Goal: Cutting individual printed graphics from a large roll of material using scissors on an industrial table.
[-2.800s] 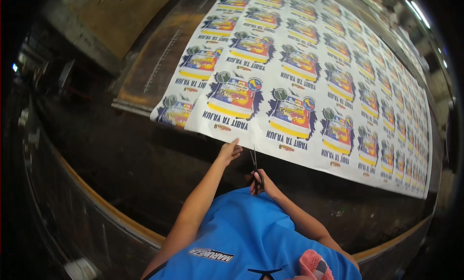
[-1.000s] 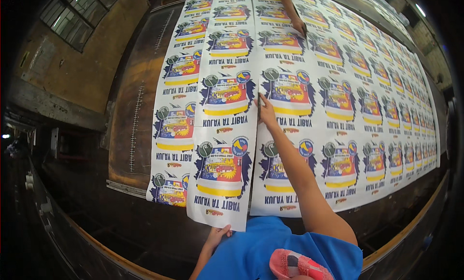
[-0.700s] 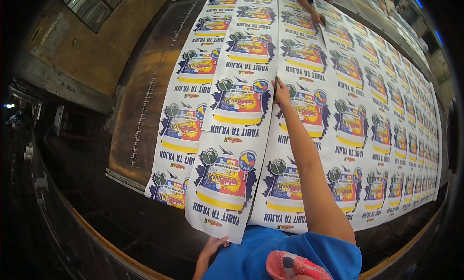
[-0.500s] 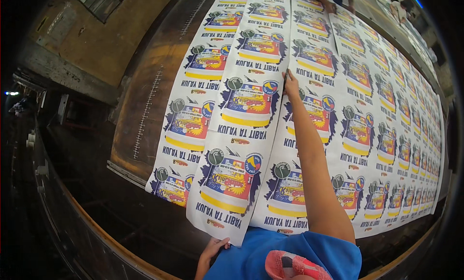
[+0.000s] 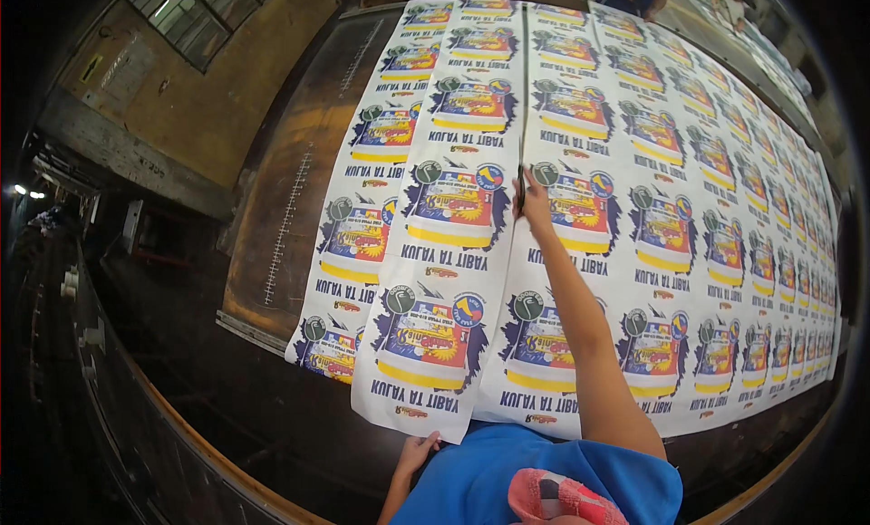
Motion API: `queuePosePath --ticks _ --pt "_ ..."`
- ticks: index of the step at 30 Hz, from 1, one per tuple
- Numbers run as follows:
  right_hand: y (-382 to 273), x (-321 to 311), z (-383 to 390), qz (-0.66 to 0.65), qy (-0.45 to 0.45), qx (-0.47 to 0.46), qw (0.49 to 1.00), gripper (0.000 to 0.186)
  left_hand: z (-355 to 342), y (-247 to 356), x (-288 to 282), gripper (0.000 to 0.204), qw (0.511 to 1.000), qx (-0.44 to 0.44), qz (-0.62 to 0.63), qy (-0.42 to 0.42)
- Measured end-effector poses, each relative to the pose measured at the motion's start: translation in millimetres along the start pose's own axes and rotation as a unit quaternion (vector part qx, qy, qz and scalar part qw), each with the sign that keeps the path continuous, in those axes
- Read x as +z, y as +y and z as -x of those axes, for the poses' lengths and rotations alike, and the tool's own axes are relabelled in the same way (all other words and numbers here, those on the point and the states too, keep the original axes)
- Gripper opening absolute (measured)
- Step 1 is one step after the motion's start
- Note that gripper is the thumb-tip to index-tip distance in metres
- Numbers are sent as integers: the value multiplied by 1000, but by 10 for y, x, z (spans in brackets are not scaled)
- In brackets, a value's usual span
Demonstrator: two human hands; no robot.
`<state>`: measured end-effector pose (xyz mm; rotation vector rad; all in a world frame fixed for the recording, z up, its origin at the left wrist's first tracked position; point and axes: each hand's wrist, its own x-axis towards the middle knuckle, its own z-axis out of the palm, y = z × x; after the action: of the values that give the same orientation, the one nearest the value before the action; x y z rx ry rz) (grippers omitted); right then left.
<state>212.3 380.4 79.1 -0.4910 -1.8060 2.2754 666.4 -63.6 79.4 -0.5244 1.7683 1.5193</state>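
Observation:
Large white sheets (image 5: 662, 271) printed with repeated colourful logos cover the dark table. A long cut separates a column, the strip (image 5: 426, 253), from the wider sheet; another narrow printed column lies partly under it at the left. My right arm reaches far up the cut, and my right hand (image 5: 530, 194) is closed on dark scissors (image 5: 520, 197), mostly hidden by fingers and paper. My left hand (image 5: 420, 446) pinches the strip's near bottom corner over the table edge, beside my blue shirt.
Bare dark metal table (image 5: 272, 217) with a scale line shows at the left, near a stained wall (image 5: 154, 99) and window. A co-worker (image 5: 633, 0) stands at the far edge; another person (image 5: 729, 9) is farther back. A dark rail with wooden trim (image 5: 227, 471) curves along the near side.
Since the earliest frame the scissors have travelled from the near edge far up the sheet, parting a strip. In the last half second my right hand has drawn back slightly; the co-worker's hand has withdrawn.

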Motion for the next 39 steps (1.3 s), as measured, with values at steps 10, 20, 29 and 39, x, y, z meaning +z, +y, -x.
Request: queuePosePath --ticks 10,20,29,39 --pt "-190 -1700 3169 39 103 37 993 59 -82 -401 -176 24 994 79 33 -67" --pt "301 -1980 6506 19 190 75 979 59 -101 -1339 -182 31 983 41 72 -163" --pt "456 -1803 7565 -10 168 177 970 73 7 -1021 881 64 883 16 287 -371" --pt "315 -2192 7133 -56 67 249 965 57 -131 -471 1484 56 922 17 271 -275"
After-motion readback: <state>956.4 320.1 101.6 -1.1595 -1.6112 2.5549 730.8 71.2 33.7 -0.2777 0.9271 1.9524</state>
